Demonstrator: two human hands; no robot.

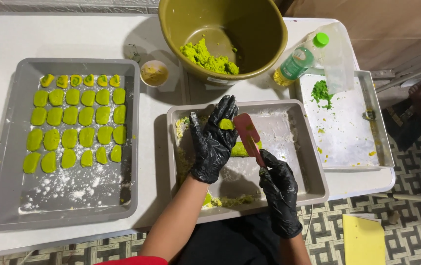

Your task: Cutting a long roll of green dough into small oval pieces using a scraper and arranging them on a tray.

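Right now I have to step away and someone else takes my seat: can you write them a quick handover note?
Left hand: gloved, open palm up, a small green dough piece resting on the fingers.
Right hand: gloved, gripping a pink scraper, its blade beside that piece.
Both hands are over the middle tray, where a green dough log lies in flour.
Done: rows of shaped green pieces on the left tray.
Left: the log is only partly cut; more green dough sits in the bowl, and the left tray's near half has room.
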